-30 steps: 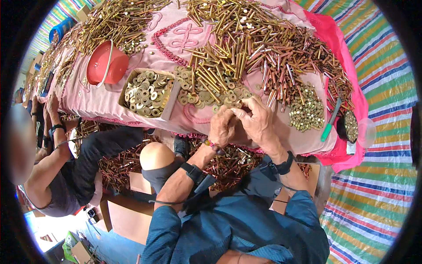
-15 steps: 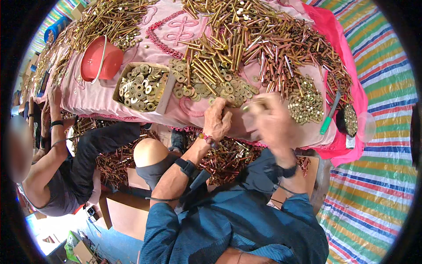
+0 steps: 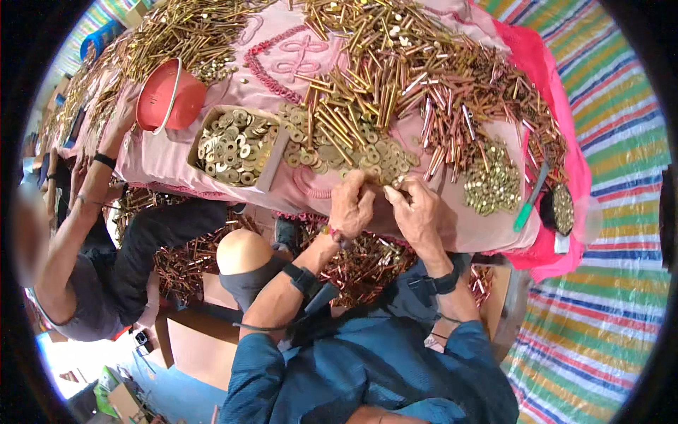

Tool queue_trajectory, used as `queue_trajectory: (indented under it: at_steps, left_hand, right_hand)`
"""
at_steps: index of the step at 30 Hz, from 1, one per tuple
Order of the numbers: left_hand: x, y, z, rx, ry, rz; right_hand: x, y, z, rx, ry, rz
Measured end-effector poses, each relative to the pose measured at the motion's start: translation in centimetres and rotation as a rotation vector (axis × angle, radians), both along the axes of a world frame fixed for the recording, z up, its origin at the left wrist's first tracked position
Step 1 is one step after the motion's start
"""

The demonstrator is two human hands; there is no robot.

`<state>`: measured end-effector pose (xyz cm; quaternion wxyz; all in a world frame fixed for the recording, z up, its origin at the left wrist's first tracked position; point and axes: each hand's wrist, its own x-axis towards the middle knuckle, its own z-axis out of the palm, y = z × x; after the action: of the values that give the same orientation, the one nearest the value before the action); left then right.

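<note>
Left hand [image 3: 352, 206]: fingers curled together, contents hidden, cannot tell whether clamped on anything. Right hand [image 3: 418, 213]: thumb and forefinger drawn together near left fingertips; item between, if any, too small to tell. Washers [image 3: 380, 157]: 1 loose heap on pink cloth [image 3: 159, 164], just beyond both hands; flat rings, no long axis. Gold bolts [image 3: 335, 131]: partly over heap, beyond and left of left fingertips, nearer left hand than right; long axes mostly slanting from far left to near right, near ends pointing toward left fingertips.
</note>
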<state>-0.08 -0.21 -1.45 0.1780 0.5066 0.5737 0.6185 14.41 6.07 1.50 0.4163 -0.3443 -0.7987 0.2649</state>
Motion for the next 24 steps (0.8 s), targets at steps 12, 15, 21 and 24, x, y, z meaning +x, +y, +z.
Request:
queue_trajectory:
  at_steps: [12,15,21,24]
  left_hand:
    - [0.9,0.2,2.2,-0.088,0.048,-0.151]
    - [1.1,0.5,1.8,-0.128,0.037,-0.138]
    - [1.2,0.2,2.0,-0.212,0.019,-0.136]
    - [1.5,0.3,1.1,-0.162,0.110,-0.122]
  right_hand:
    - [-0.4,-0.6,1.1,-0.027,-0.045,0.016]
    - [1.0,-0.8,1.8,-0.079,-0.153,0.023]
    - [4.1,3.5,3.3,0.091,-0.214,-0.122]
    - [2.3,5.7,4.6,0.167,-0.285,-0.116]
